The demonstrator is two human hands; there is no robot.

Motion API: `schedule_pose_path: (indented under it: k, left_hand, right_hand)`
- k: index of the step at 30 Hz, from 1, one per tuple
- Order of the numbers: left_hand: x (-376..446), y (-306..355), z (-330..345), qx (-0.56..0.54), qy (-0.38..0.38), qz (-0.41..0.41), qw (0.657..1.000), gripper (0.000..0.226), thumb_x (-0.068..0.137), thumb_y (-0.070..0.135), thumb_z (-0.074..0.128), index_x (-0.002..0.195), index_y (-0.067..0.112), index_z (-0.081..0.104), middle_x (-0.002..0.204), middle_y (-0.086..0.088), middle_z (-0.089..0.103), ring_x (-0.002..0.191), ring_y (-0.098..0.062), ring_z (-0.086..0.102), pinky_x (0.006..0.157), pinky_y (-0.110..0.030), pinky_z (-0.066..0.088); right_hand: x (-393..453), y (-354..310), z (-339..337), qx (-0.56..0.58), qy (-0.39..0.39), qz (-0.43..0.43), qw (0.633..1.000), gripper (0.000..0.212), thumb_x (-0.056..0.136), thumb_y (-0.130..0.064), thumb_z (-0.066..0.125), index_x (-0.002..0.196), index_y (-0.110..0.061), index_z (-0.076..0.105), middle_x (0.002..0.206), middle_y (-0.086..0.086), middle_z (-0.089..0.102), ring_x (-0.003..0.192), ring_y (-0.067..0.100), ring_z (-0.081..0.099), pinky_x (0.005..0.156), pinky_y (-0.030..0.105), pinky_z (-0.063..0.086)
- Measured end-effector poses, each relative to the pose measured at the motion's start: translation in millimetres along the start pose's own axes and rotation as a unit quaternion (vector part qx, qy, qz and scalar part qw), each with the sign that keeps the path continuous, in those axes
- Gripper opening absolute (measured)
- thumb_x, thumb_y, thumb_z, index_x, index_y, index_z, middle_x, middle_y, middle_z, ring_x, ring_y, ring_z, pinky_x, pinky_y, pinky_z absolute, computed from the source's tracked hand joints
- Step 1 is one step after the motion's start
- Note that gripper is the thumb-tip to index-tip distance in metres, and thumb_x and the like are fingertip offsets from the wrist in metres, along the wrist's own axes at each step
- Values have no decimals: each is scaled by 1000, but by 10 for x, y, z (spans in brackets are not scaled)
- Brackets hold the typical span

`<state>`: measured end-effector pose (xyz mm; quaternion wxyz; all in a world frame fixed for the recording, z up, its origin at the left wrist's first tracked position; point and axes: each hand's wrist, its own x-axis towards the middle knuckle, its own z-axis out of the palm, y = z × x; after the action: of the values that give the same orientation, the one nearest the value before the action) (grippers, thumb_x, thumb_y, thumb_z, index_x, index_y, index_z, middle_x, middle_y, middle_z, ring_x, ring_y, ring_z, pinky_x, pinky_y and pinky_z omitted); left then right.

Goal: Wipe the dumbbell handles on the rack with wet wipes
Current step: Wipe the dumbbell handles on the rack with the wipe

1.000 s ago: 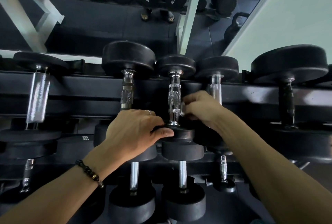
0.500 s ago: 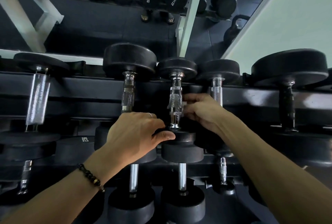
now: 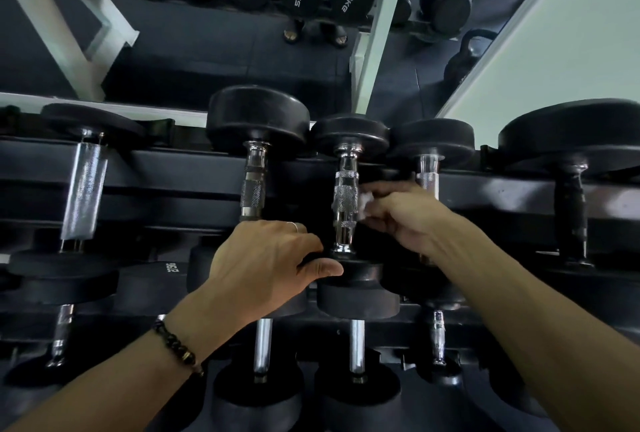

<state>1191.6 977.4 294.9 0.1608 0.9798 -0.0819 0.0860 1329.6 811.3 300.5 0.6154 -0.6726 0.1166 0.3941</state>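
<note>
Most of the wet wipe (image 3: 366,205) is hidden inside the right hand (image 3: 405,215). The left hand (image 3: 266,265) covers the near end of a neighbouring dumbbell's handle (image 3: 254,189). Both forearms run off the bottom edge.

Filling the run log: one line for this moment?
step: wiping handle | right hand: wet wipe on handle | left hand: steadying dumbbell's near head

Dark rubber floor (image 3: 214,51), pale green wall (image 3: 571,51) at right, white frame posts (image 3: 381,26) w/ angled brace, kettlebell (image 3: 467,61) by wall, dim light, sandals (image 3: 315,33) on floor.
</note>
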Motion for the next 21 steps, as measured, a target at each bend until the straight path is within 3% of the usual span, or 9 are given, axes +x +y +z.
schedule_pose_path:
  k: [3, 6, 9, 11, 14, 16, 17, 19, 21]
  left_hand:
    - [6, 1, -7, -14, -12, 0, 1000, 82, 88, 79, 7, 77, 31, 72, 69, 15, 65, 58, -4, 62, 51, -27, 51]
    - [-2, -6, -7, -13, -17, 1, 1000, 79, 89, 79, 11, 79, 30, 73, 70, 15, 65, 59, -4, 62, 52, -24, 49]
    - [-7, -11, -11, -2, -9, 2, 1000, 74, 90, 77, 17, 77, 30, 73, 67, 15, 65, 56, -3, 61, 49, -18, 41]
    - [0, -3, -22, 2, -7, -1, 1000, 73, 91, 76, 18, 76, 30, 72, 66, 16, 64, 54, -3, 60, 49, -16, 35]
    - [3, 7, -33, -6, -8, -1, 1000, 71, 91, 75, 20, 76, 29, 72, 66, 15, 64, 54, -4, 60, 49, -17, 34]
    - [1, 12, -40, -12, -11, -3, 1000, 70, 91, 75, 22, 77, 28, 73, 66, 15, 64, 54, -4, 60, 49, -17, 35]
    - [-1, 13, -44, -16, -10, -6, 1000, 69, 90, 75, 23, 77, 28, 73, 65, 15, 64, 53, -4, 60, 49, -16, 36]
    - [3, 19, -53, -15, -12, -8, 1000, 69, 90, 75, 23, 76, 28, 72, 63, 15, 62, 52, -3, 58, 49, -14, 34]
    - [9, 28, -72, -17, -14, -7, 1000, 69, 90, 74, 24, 74, 28, 72, 62, 15, 60, 50, -3, 56, 48, -12, 28]
  right_hand:
    - [184, -187, 106, 89, 49, -50, 994, 41, 81, 27, 42, 105, 2, 65, 59, 0, 64, 55, 9, 63, 57, 24, 57]
    - [79, -82, 105, 32, -8, -30, 999, 37, 81, 27, 42, 102, 8, 65, 64, 1, 69, 64, 11, 69, 68, 28, 60]
    - [-60, 51, 12, -80, -48, 28, 995, 30, 82, 25, 45, 86, 2, 63, 65, 3, 67, 57, 11, 65, 51, 20, 54]
    - [64, -36, 30, -36, -1, -1, 999, 34, 81, 26, 44, 85, -3, 62, 64, 3, 62, 59, 12, 61, 49, 20, 52]
    - [238, -161, 141, 87, 30, -45, 995, 40, 80, 27, 39, 100, 6, 66, 74, 6, 67, 69, 17, 66, 60, 25, 58]
    - [196, -34, 112, 50, 0, -13, 999, 41, 79, 26, 37, 105, 7, 64, 94, 18, 71, 90, 29, 71, 76, 32, 60]
    - [141, 55, 66, -3, -23, 15, 1000, 37, 80, 25, 37, 97, 7, 64, 94, 20, 70, 91, 31, 70, 78, 33, 58]
    - [20, 143, 0, -112, -62, 61, 990, 35, 81, 24, 36, 75, -2, 59, 72, 10, 63, 70, 22, 63, 65, 26, 54]
    - [39, 94, -19, -153, -54, 48, 986, 36, 82, 23, 38, 74, -6, 58, 67, 6, 62, 64, 17, 59, 51, 21, 47]
